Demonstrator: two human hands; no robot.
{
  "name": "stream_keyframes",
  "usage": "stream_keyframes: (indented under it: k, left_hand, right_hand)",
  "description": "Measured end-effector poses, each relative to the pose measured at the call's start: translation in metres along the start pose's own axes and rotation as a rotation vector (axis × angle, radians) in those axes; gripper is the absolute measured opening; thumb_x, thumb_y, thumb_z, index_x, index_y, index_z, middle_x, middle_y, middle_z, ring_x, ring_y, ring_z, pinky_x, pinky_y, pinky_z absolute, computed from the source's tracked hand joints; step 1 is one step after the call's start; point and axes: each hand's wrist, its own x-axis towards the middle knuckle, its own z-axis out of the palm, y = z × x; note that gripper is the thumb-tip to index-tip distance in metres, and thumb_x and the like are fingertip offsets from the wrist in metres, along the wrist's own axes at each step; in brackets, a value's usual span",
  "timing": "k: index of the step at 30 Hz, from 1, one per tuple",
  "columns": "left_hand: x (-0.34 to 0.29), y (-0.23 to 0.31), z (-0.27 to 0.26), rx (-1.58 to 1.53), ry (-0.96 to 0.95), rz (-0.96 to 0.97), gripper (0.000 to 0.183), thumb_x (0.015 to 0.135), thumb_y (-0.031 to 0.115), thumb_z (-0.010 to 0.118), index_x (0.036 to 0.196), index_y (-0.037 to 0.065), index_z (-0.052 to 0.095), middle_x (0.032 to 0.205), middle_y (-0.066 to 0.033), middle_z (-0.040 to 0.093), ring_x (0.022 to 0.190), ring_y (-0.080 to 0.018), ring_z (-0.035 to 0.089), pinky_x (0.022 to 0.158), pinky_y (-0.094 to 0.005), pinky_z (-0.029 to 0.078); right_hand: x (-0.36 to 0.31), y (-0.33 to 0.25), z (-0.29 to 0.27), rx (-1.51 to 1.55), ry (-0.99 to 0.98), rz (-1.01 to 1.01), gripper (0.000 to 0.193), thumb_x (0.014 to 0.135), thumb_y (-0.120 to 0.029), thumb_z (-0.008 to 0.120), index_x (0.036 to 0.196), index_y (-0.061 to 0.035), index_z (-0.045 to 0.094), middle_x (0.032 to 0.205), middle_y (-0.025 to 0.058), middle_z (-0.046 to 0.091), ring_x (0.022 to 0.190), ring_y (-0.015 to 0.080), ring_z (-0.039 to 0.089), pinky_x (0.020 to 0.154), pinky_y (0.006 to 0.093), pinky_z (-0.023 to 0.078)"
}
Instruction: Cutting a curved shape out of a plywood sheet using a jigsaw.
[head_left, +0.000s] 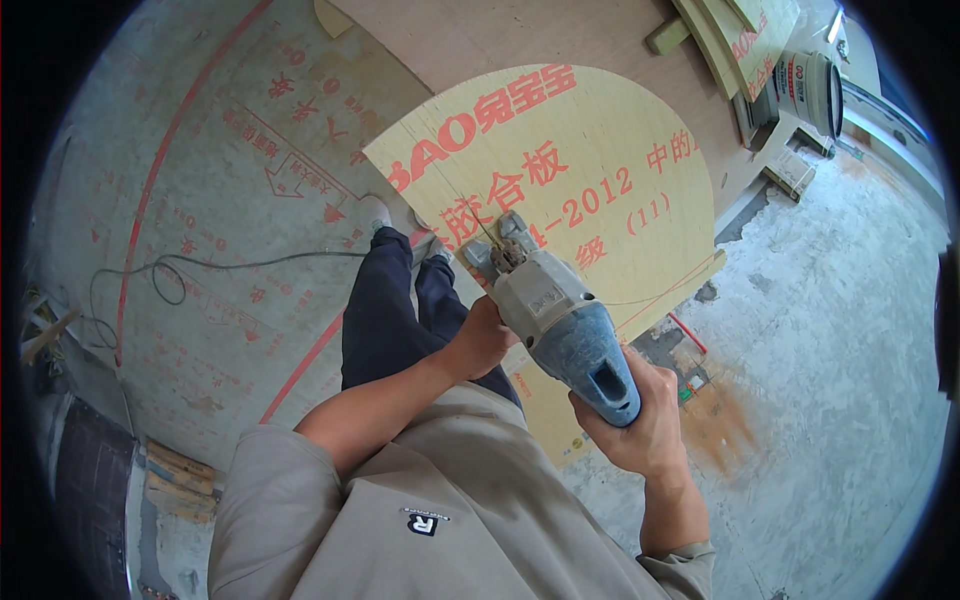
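A jigsaw with a grey front housing and a worn blue rear body rests on a plywood sheet with a curved far edge and red print. Its metal shoe lies flat on the wood, and the blade cannot be made out clearly. My right hand is wrapped round the blue rear handle. Closed against the left side of the grey housing is my left hand, close to the plywood's edge; its fingertips are hidden. From the shoe a thin dark line runs up and left across the sheet. A pencilled arc crosses its right part.
A power cable loops over the printed floor covering at left. My legs stand beside the sheet. Cut plywood pieces lie at the upper right near a bucket. Bare concrete spreads to the right.
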Motion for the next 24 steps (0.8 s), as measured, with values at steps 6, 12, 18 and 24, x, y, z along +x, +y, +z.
stream_keyframes:
  k: [6,12,18,24]
  left_hand:
    - [0.001,-0.002,-0.002,0.044,-0.002,-0.029,0.028,0.092,0.002,0.068,0.120,0.000,0.071,0.114,-0.0088,0.077,0.108,-0.0163,0.069,0.096,-0.0345,0.054]
    - [0.003,-0.003,-0.002,-0.029,-0.030,-0.042,0.030,0.091,0.002,0.070,0.120,-0.001,0.071,0.112,-0.0081,0.077,0.106,-0.0141,0.069,0.094,-0.0350,0.055]
    - [-0.001,0.008,0.005,-0.184,0.000,-0.054,0.033,0.091,-0.001,0.070,0.124,-0.001,0.069,0.114,-0.0071,0.076,0.107,-0.0153,0.070,0.094,-0.0346,0.056]
    - [-0.004,0.012,0.010,-0.282,0.054,-0.073,0.030,0.091,-0.004,0.068,0.120,-0.001,0.069,0.112,-0.0077,0.076,0.104,-0.0166,0.072,0.090,-0.0343,0.058]
  right_hand:
    - [0.004,-0.001,0.000,-0.001,-0.005,-0.027,0.022,0.077,-0.006,0.078,0.097,-0.0003,0.070,0.077,0.0131,0.070,0.067,0.0291,0.072,0.069,0.0337,0.056]
    - [0.008,-0.004,0.000,0.000,0.006,-0.034,0.021,0.078,-0.006,0.078,0.096,0.0005,0.070,0.076,0.0131,0.070,0.065,0.0275,0.071,0.069,0.0332,0.056]
    - [0.011,-0.010,0.000,-0.003,0.006,-0.022,0.021,0.078,-0.006,0.078,0.096,0.0007,0.070,0.076,0.0131,0.070,0.064,0.0261,0.070,0.068,0.0332,0.055]
    - [0.010,-0.012,-0.001,0.004,0.013,0.005,0.021,0.078,-0.006,0.077,0.097,0.0003,0.070,0.076,0.0133,0.070,0.065,0.0280,0.069,0.069,0.0344,0.055]
